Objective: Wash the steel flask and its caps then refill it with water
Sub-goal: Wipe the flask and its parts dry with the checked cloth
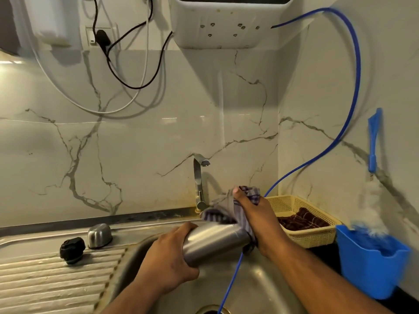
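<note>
The steel flask (215, 241) lies tilted on its side above the sink basin (256, 288). My left hand (169, 259) grips its lower end. My right hand (256, 220) holds a striped checked cloth (229, 211) wrapped round the flask's upper end. On the ribbed drainboard (45, 284) to the left stand the steel outer cap (99, 235), dome up, and the black inner stopper (72, 249) beside it.
A steel tap (199, 182) rises behind the sink. A blue hose (231, 284) runs from the wall purifier (226, 23) down into the basin. A yellow basket (317, 236) with a dark cloth and a blue holder (369, 268) stand at right.
</note>
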